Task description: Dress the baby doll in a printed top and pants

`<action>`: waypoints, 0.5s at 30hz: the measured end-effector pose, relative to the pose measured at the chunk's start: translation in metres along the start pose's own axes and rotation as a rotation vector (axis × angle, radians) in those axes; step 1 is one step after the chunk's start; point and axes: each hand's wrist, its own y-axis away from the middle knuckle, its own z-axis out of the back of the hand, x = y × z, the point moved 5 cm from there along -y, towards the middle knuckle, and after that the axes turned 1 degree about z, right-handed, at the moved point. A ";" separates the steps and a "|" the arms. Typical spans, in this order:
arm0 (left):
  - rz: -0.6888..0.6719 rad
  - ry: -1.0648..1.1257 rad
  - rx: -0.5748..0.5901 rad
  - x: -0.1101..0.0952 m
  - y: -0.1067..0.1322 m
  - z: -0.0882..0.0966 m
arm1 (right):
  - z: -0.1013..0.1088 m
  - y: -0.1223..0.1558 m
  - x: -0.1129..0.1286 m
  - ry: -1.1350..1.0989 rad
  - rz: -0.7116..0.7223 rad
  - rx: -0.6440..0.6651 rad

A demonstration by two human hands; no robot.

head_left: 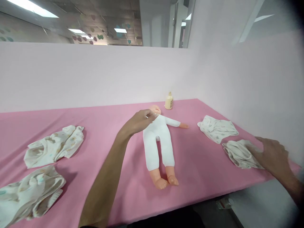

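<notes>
A baby doll (158,142) in a white sleepsuit lies on its back in the middle of the pink table (99,126), feet toward me. My left hand (140,121) is at the doll's shoulder and neck, its fingers pinched on the white suit there. My right hand (273,155) rests at the right edge of the table, fingers on a crumpled pale garment (239,154); its fingertips press into the cloth.
Another folded pale garment (217,128) lies just beyond the right one. Two printed baby garments (55,145) (28,193) lie at the left. A small cream bottle (169,101) stands behind the doll's head. Pale partition walls (95,72) enclose the table.
</notes>
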 end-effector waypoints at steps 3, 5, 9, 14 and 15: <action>0.167 -0.257 -0.068 0.033 -0.016 0.000 | -0.010 0.009 0.062 -0.109 0.131 0.176; 0.215 -0.336 -0.078 0.048 -0.022 -0.001 | -0.019 0.018 0.106 -0.208 0.233 0.231; 0.272 -0.398 -0.089 0.075 -0.024 0.001 | -0.039 0.042 0.188 -0.389 0.442 0.161; 0.433 -0.581 -0.090 0.122 -0.011 0.027 | -0.063 0.069 0.271 -0.544 0.664 0.209; 0.479 -0.615 -0.106 0.133 -0.003 0.037 | -0.066 0.072 0.281 -0.569 0.679 0.222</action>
